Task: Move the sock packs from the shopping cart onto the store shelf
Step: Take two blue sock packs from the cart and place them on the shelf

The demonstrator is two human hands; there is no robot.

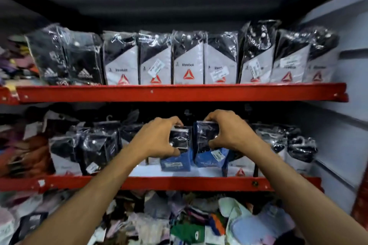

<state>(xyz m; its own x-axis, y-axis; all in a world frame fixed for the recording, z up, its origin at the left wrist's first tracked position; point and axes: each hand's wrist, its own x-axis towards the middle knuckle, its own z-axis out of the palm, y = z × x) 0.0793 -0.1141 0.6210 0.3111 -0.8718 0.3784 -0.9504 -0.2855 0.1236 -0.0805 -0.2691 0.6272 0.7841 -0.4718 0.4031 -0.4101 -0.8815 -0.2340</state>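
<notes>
Hands both busy at the middle shelf (179,183): left hand (159,137) clamped on one sock pack (178,141), right hand (231,132) clamped on a second pack (205,137), both packs upright, side by side above the shelf's red front edge, in the gap between the packs already standing there. Best done by lowering each until its blue base sits flat on the shelf, pushing back level with the neighbours, labels forward, then letting go. No shopping cart visible.
</notes>
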